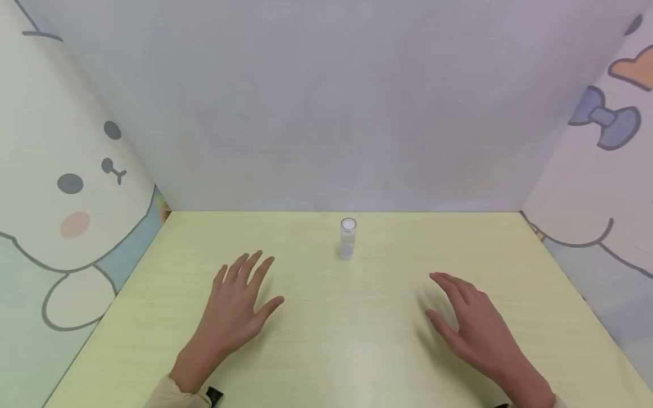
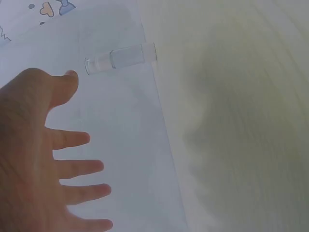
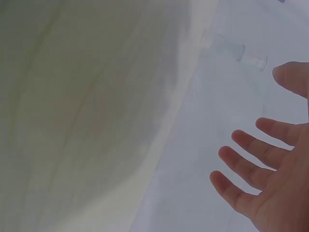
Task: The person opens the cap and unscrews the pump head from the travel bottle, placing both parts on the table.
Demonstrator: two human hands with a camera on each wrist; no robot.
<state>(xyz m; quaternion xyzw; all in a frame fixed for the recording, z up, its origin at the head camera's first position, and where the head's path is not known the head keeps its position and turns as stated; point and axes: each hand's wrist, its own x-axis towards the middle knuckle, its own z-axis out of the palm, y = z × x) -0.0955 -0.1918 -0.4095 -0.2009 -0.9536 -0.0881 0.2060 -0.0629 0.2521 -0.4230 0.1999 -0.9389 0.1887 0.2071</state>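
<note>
A small clear cylindrical vial [image 1: 347,240] with a whitish top and a whitish base stands upright toward the back of the table, between the two hands. To its lower left in the head view, my left hand [image 1: 232,311] is held over the table with fingers spread and nothing in it. On the other side my right hand [image 1: 474,326] hovers with fingers extended, thumb apart, also holding nothing. Each wrist view shows the vial [image 2: 120,57] beyond the thumb, apart from the left fingers [image 2: 79,167] and from the right fingers [image 3: 246,166].
The pale yellow wood-grain table [image 1: 347,351] meets a plain greyish back wall [image 1: 336,113]. Side panels with cartoon drawings, a left panel [image 1: 51,130] and a right panel [image 1: 581,187], border the table. Beige sleeve cuffs show at the wrists.
</note>
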